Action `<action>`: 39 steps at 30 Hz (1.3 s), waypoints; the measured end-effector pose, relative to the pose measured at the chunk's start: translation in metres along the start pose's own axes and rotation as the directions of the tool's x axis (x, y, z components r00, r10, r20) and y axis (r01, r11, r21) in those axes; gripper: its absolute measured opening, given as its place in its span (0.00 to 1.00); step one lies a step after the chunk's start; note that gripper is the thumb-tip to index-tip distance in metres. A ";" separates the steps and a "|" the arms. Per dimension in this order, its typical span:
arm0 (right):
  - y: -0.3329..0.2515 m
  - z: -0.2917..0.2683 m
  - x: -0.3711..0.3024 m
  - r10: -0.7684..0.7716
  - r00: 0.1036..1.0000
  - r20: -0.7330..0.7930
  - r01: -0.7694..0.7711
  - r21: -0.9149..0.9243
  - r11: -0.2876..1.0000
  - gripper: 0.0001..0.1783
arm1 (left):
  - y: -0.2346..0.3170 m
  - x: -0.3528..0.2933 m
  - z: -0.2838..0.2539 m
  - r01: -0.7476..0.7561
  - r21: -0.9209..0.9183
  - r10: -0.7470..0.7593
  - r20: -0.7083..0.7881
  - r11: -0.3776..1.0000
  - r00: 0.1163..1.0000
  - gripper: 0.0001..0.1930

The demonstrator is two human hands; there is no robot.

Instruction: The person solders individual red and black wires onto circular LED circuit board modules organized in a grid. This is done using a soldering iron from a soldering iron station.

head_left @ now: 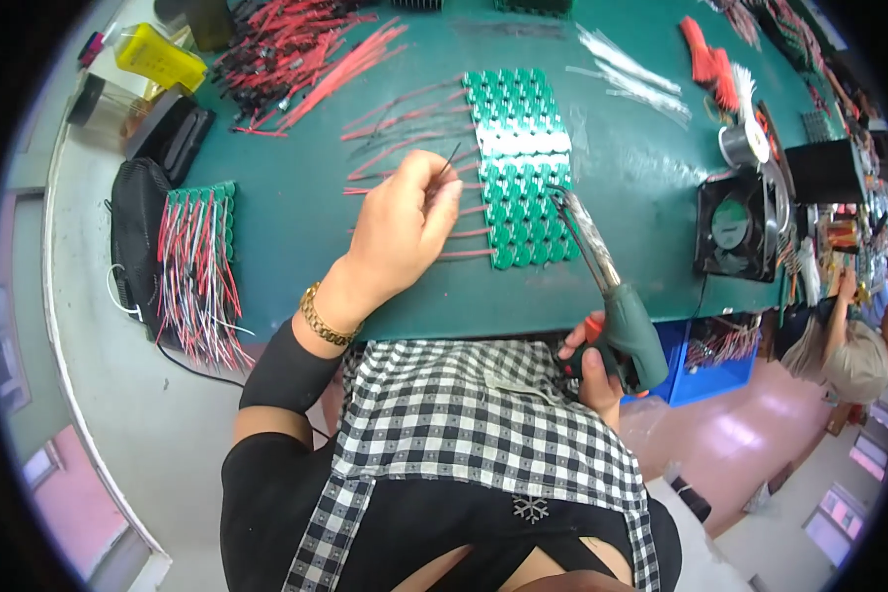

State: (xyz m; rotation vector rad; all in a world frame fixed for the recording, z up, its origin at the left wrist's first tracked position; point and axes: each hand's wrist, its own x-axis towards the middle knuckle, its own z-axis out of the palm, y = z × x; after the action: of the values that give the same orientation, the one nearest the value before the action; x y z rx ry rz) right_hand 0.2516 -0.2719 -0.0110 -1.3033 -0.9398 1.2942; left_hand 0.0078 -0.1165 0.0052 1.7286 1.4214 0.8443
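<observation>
A panel of small round green circuit boards (pixel 535 238) lies on the green bench mat, with a row of red and black wires (pixel 400 128) running out from its left side. My left hand (pixel 390 227) is over these wires beside the panel, thumb and fingers closed in a pinch on a thin black wire (pixel 454 155). In my right hand (pixel 596 383), low at the bench's front edge, is a green-handled soldering gun (pixel 633 335). Its metal tip reaches up to the panel's right edge; I cannot tell whether it touches.
A small black fan (pixel 732 229) stands right of the panel, near a solder spool (pixel 744 145). Red and black wires (pixel 276 54) are heaped at the far left, white wires (pixel 633 74) far right. Another wired panel (pixel 202 261) hangs over the left edge. Below right sits a blue bin (pixel 712 380).
</observation>
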 end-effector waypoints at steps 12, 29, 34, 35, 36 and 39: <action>-0.005 0.012 0.011 -0.001 0.988 0.157 -0.003 0.022 1.000 0.22 | 0.000 0.013 0.004 -0.015 0.030 0.011 0.104 0.999 0.994 0.04; -0.012 0.017 0.011 0.021 0.983 0.182 0.021 -0.224 0.974 0.12 | 0.000 0.019 -0.016 0.120 -0.022 -0.112 0.217 0.993 0.970 0.06; -0.020 0.025 0.012 0.094 0.989 0.113 -0.084 -0.092 0.992 0.18 | -0.002 0.019 -0.014 0.124 -0.003 -0.121 0.210 0.992 0.970 0.06; -0.019 0.024 0.012 0.094 0.989 0.114 -0.084 -0.092 0.992 0.18 | -0.002 0.019 -0.014 0.139 0.010 -0.138 0.206 0.990 0.969 0.06; -0.018 0.023 0.012 0.090 0.990 0.105 -0.078 -0.112 0.991 0.18 | -0.002 0.018 -0.013 0.140 0.010 -0.139 0.205 0.990 0.969 0.06; -0.016 0.020 0.007 0.102 0.991 0.090 -0.089 -0.144 0.986 0.20 | -0.002 0.019 -0.010 0.147 -0.033 -0.136 0.226 0.989 0.965 0.06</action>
State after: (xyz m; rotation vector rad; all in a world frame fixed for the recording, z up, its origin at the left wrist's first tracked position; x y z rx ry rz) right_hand 0.2350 -0.2593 0.0053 -1.4184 -1.0632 1.3965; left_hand 0.0013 -0.0964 0.0094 1.6077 1.3427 0.5837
